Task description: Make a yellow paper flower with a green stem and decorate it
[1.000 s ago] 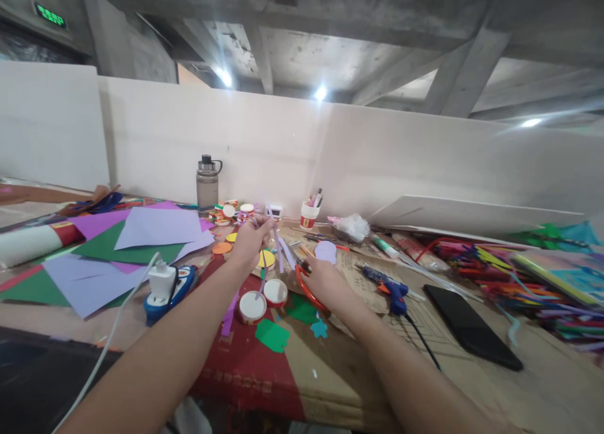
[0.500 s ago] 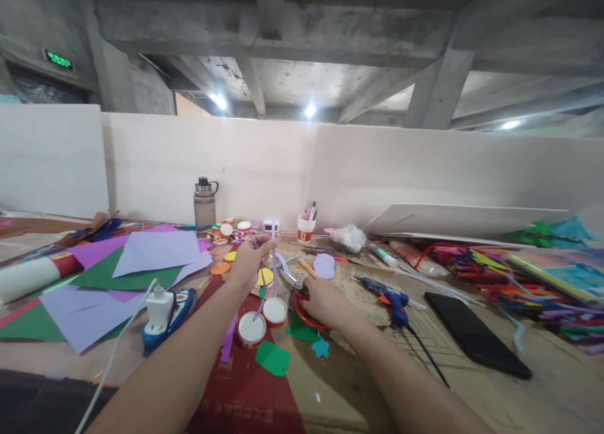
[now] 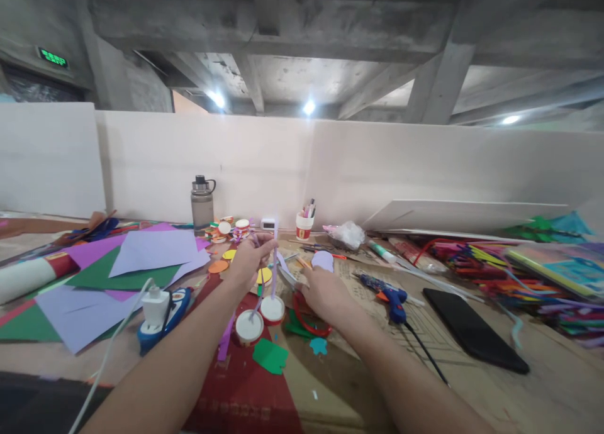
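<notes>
My left hand (image 3: 253,258) is closed, pinching a narrow light purple paper strip (image 3: 275,267) that stands upright from the fingertips. Below it stand two small white-topped cups (image 3: 249,327), and a purple strip touches the top of the nearer one. My right hand (image 3: 325,294) is closed over the middle of the red-handled scissors (image 3: 309,326). Their blades point up and left; the pivot is hidden under the fingers. Right by these fingers are an orange pencil-like stick (image 3: 304,265) and a light purple paper disc (image 3: 323,259).
Green paper (image 3: 270,356) and a teal flower cutout (image 3: 318,346) lie in front. A blue glue gun (image 3: 391,299) with its cord and a black phone (image 3: 474,330) are at the right. A power strip (image 3: 172,314), coloured sheets (image 3: 153,253) and a bottle (image 3: 202,204) are left.
My right hand has slid slightly forward along the scissors, so more of the red handles shows and the pivot is covered. My left hand keeps its hold on the strip.
</notes>
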Demonstrator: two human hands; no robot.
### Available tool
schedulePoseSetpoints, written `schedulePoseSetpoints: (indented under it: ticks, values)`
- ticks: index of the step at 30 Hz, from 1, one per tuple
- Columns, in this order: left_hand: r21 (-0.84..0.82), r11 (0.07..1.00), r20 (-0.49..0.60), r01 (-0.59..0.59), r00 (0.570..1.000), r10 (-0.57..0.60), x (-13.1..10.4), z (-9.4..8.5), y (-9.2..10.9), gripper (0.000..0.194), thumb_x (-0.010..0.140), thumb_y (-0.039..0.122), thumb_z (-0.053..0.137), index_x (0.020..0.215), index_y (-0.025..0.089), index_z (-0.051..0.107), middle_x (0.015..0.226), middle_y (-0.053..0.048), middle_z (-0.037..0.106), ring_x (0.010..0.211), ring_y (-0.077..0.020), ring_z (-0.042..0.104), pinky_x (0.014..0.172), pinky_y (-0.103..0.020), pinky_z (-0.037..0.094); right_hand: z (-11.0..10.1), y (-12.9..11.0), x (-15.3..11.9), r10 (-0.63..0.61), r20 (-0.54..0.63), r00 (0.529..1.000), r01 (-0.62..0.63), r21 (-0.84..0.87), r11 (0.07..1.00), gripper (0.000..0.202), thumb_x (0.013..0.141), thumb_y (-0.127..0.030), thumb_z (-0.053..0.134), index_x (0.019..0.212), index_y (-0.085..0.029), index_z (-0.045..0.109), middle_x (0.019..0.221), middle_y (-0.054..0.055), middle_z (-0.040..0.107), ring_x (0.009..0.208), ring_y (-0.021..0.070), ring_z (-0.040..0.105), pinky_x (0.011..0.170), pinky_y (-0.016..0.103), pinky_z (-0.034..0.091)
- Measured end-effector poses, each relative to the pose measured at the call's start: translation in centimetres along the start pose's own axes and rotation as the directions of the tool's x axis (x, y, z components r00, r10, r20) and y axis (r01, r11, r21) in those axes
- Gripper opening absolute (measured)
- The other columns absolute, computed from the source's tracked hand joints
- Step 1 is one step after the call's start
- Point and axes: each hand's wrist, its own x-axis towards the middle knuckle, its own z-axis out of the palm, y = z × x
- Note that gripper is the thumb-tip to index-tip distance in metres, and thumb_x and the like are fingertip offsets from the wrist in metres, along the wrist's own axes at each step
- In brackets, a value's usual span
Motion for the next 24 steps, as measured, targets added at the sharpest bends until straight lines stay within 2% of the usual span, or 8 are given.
schedulePoseSetpoints:
  ticks: [2,4,6,10,13,17,21,24]
  values:
    - [0.03,1.0,0.008,-0.003,1.0,0.002,-0.2,0.3,0.0,0.037,0.059,0.033,0.085,0.078,0.015,0.059,0.053,0.008,0.047,0.039,-0.0013,0.03,0.039,-0.016,0.018,0.4,0.2,0.5,-0.106,-0.123,0.987,0.138,0.287,0.948,0.028,0.093,-0.031,0.043,0.104,-0.017,0.065,0.1,0.012,0.069,0.092,0.0238,0.064,0.08,0.036,0.048]
    - [0.073,0.997,0.032,-0.004,0.999,0.002,-0.4,0.5,0.0,0.035,0.06,0.033,0.084,0.078,0.015,0.059,0.054,0.007,0.048,0.04,-0.0019,0.031,0.039,-0.017,0.018,0.9,0.3,0.9,-0.16,-0.168,0.973,0.229,0.577,0.784,0.031,0.095,-0.034,0.038,0.101,-0.02,0.065,0.093,0.007,0.067,0.085,0.02,0.062,0.075,0.033,0.049]
    - [0.119,0.993,0.074,-0.007,0.997,-0.002,-0.7,0.7,0.0,0.033,0.062,0.033,0.082,0.077,0.015,0.06,0.054,0.007,0.049,0.04,-0.0023,0.032,0.04,-0.018,0.018,1.2,0.3,1.1,-0.132,-0.149,0.98,0.198,0.796,0.572,0.032,0.095,-0.04,0.039,0.103,-0.022,0.064,0.091,0.006,0.064,0.08,0.0192,0.061,0.067,0.032,0.05]
    - [0.186,0.982,0.188,-0.024,0.982,-0.012,-1.1,0.9,0.1,0.028,0.066,0.033,0.08,0.077,0.015,0.061,0.06,0.005,0.053,0.043,-0.0025,0.033,0.041,-0.019,0.02,1.2,0.1,1.2,-0.059,-0.124,0.99,0.134,0.97,0.202,0.031,0.089,-0.047,0.052,0.099,-0.022,0.067,0.096,0.008,0.063,0.081,0.0192,0.059,0.064,0.031,0.05]
    - [0.2,0.979,0.246,-0.044,0.969,-0.006,-1.4,1.0,0.6,0.025,0.069,0.032,0.078,0.077,0.015,0.061,0.06,0.005,0.052,0.045,-0.003,0.033,0.043,-0.02,0.021,0.8,0.3,1.3,-0.036,-0.146,0.989,0.147,0.988,0.05,0.027,0.083,-0.044,0.06,0.099,-0.023,0.069,0.104,0.008,0.064,0.084,0.0185,0.058,0.066,0.03,0.049]
    - [0.264,0.963,0.351,-0.06,0.936,-0.038,-1.9,1.3,1.3,0.022,0.072,0.031,0.076,0.076,0.016,0.062,0.06,0.005,0.05,0.047,-0.0035,0.033,0.045,-0.02,0.022,0.3,0.6,1.4,-0.051,-0.195,0.98,0.196,0.98,0.026,0.03,0.084,-0.045,0.06,0.107,-0.026,0.067,0.11,0.006,0.064,0.09,0.0187,0.058,0.073,0.03,0.049]
    - [0.34,0.939,0.445,-0.05,0.888,-0.114,-2.2,1.5,1.3,0.021,0.072,0.032,0.074,0.074,0.015,0.062,0.065,0.003,0.054,0.052,-0.0056,0.038,0.047,-0.021,0.025,0.2,0.9,1.3,-0.175,-0.247,0.953,0.267,0.958,0.102,0.033,0.087,-0.049,0.056,0.11,-0.028,0.067,0.111,0.004,0.066,0.098,0.0198,0.059,0.086,0.034,0.047]
    - [0.342,0.939,0.458,-0.029,0.878,-0.14,-2.1,1.4,0.9,0.021,0.071,0.032,0.074,0.072,0.015,0.061,0.062,0.004,0.05,0.051,-0.0057,0.035,0.047,-0.022,0.023,0.2,1.2,1.4,-0.215,-0.302,0.929,0.34,0.925,0.168,0.03,0.088,-0.049,0.056,0.106,-0.029,0.069,0.119,0.003,0.063,0.112,0.021,0.055,0.095,0.035,0.043]
